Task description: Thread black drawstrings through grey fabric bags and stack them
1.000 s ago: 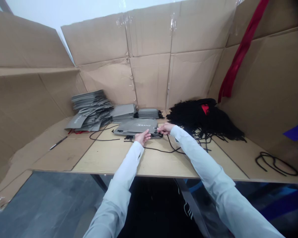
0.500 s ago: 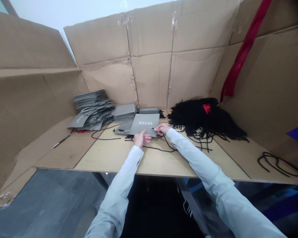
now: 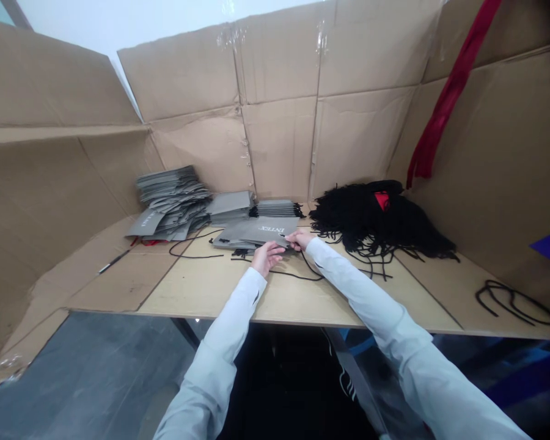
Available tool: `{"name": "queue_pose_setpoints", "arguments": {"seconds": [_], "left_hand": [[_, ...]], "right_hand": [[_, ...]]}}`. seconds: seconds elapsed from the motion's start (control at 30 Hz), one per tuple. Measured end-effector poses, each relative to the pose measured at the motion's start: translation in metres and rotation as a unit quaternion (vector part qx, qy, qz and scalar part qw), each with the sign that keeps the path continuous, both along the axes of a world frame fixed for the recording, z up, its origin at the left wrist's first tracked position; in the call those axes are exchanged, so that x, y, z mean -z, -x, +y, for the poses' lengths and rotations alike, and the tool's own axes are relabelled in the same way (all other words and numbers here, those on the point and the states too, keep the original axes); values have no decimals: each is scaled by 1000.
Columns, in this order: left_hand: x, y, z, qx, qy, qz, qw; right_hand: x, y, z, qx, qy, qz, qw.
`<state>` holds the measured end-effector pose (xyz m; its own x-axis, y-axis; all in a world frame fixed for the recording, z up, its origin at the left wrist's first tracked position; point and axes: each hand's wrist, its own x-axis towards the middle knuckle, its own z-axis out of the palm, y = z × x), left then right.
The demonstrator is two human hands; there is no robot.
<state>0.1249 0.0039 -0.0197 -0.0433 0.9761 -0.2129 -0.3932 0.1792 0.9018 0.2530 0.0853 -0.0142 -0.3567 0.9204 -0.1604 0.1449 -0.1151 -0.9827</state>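
Observation:
A flat grey paper bag [image 3: 256,230] printed "INTEX" lies in front of me, on top of other grey bags. At its near right corner my right hand [image 3: 299,238] is closed in a pinch on a black cord [image 3: 306,263], which trails down onto the table. A small dark tip pokes out from those fingers over the bag. My left hand [image 3: 266,258] is at the bag's near edge, fingers bent and partly spread; whether it touches the bag is hard to see.
A tall, uneven stack of grey bags [image 3: 172,201] stands at the left, with neater piles [image 3: 279,209] behind the work. A heap of black cords [image 3: 376,214] lies to the right, a looped cord [image 3: 516,302] farther right. Cardboard walls [image 3: 279,146] enclose the table [image 3: 201,287].
The printed bag has tipped to a flatter angle, uncovering the pile behind it. My left hand has shifted slightly right, its fingers more bent. My right hand stays nearly still.

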Motion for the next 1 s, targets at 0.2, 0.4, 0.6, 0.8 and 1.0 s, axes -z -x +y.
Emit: {"name": "queue_pose_setpoints", "arguments": {"seconds": [0.2, 0.4, 0.6, 0.8, 1.0], "left_hand": [[10, -3, 7, -77, -80, 278, 954], [2, 3, 8, -209, -138, 491, 834], [-8, 5, 21, -121, -177, 275, 937], [-12, 15, 37, 52, -45, -19, 997], [-9, 12, 47, 16, -36, 55, 998]], "right_hand": [[-4, 9, -11, -6, -25, 3, 1000], [-11, 12, -18, -12, -76, -13, 997], [-15, 11, -18, 17, -136, -22, 990], [-14, 1, -12, 33, -218, -96, 971], [-12, -3, -8, 39, -220, -99, 970]]}}
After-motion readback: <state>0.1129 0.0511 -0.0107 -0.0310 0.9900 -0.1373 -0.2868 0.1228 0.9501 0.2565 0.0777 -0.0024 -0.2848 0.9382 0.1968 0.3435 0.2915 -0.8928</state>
